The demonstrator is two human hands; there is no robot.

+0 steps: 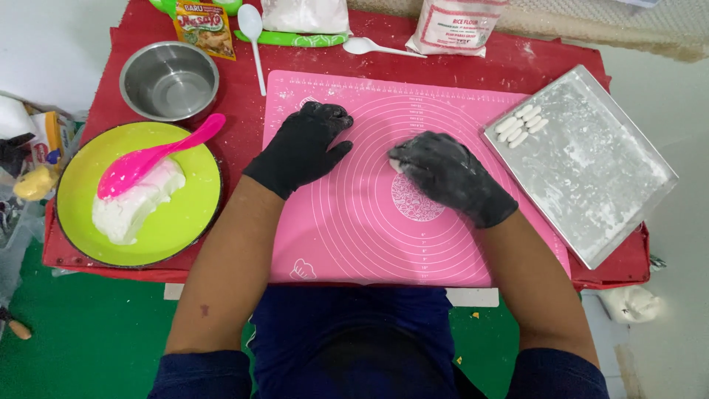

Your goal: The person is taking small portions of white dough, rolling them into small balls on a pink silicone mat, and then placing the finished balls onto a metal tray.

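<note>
The right hand (449, 176), in a black glove dusted with flour, lies palm down with its fingers closed flat over a small piece of white dough (394, 165), which peeks out at the fingertips near the centre of the pink silicone mat (369, 244). The left hand (304, 146), also gloved in black, rests on the mat at 10 o'clock from the dough, fingers loosely curled and holding nothing.

At 3 o'clock of the mat sits a floured metal tray (591, 185) carrying about 6 small dough rolls (521, 125). At 9 o'clock a green plate (192, 207) holds a lump of dough (136, 203) under a pink spatula (151, 159). A steel bowl (169, 80) stands at 11 o'clock.
</note>
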